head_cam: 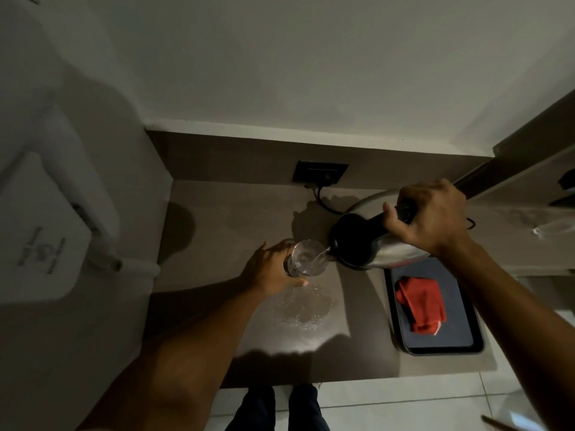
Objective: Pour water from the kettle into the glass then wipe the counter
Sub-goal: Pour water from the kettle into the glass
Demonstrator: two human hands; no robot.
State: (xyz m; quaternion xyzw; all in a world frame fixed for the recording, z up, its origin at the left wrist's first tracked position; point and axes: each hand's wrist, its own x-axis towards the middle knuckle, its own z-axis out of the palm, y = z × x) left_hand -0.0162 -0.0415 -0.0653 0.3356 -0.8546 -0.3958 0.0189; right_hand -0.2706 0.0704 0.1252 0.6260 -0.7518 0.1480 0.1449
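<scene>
Red cloth (421, 303) lies crumpled in a dark tray (476, 337) at the counter's (217, 231) near right, with spilled water (300, 309) beaded to its left. Beyond the spill, the left hand (269, 272) wraps its fingers around the glass (306, 258). The right hand (431, 213) is clenched on the handle of the kettle (367, 244), tilted and pouring into the glass; a socket (320, 173) sits on the back wall.

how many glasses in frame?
2. One glass is in the left hand, taking water from the kettle. A second, faint clear glass seems to lie at the counter's far right edge. Others may be out of frame.
</scene>
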